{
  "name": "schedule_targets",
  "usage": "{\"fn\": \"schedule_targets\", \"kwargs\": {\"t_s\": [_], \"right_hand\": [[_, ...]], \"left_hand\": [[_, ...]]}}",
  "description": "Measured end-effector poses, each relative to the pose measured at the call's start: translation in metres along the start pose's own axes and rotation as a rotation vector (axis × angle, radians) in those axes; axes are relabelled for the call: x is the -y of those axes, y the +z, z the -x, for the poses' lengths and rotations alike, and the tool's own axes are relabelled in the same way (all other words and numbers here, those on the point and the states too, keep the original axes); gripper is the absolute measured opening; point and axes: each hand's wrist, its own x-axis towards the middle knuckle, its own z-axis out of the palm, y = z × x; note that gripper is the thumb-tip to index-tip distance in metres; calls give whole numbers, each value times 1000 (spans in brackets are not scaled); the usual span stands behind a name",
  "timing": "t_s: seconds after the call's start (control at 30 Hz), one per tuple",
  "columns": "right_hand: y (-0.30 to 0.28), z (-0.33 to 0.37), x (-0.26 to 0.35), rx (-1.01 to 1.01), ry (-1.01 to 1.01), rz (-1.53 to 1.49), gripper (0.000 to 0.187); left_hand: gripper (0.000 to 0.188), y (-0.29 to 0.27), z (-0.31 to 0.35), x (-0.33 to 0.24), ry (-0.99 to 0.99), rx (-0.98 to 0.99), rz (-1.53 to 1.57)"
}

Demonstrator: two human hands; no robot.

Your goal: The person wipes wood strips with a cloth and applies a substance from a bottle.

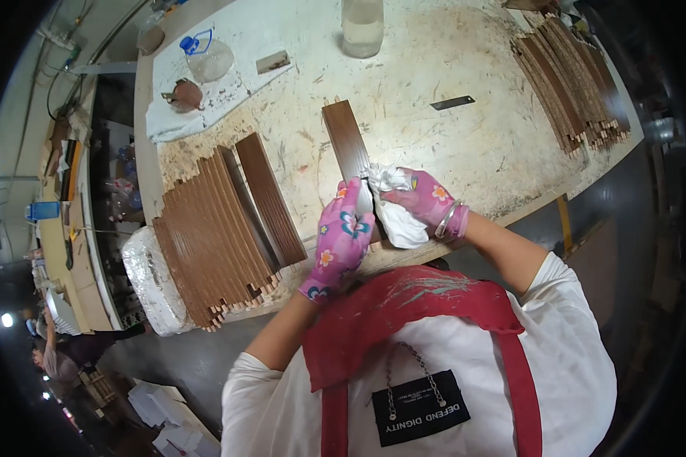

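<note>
A brown wood-grained slat [346,137] lies lengthwise in front of me on the worktable [282,99], its near end partly covered by my hands. My left hand [338,238], in a pink flowered glove, is closed at the slat's left edge. My right hand [428,199], gloved alike with bangles at the wrist, grips a crumpled white cloth [401,221], which touches the slat's surface and hangs down its right side. To the left, a single brown slat [270,199] lies beside a tight row of similar slats [206,236] with small tenons on their ends.
More slats are stacked at the far right [564,84]. A flat dark metal blade [453,102] lies right of centre. Farther back are a jar of liquid [363,30], a blue-capped jug [209,61], a reddish-brown lump [184,96] and a small block [273,62]. A wrapped white bundle [152,282] borders the left row.
</note>
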Motion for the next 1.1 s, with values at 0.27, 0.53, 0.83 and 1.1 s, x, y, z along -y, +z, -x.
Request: {"fn": "schedule_targets", "kwargs": {"t_s": [0.27, 0.53, 0.83, 1.1], "right_hand": [[-12, 6, -20, 302, 323, -913, 23], [-25, 3, -32, 351, 239, -755, 25], [-62, 18, -18, 265, 24, -699, 29], [-134, 50, 19, -5, -26, -522, 27]], "left_hand": [[55, -9, -14, -38, -445, -116, 1163], [73, 16, -3, -48, -503, 48, 978], [78, 33, -16, -105, 13, -343, 574], [37, -8, -36, -109, -474, -2, 1041]]}}
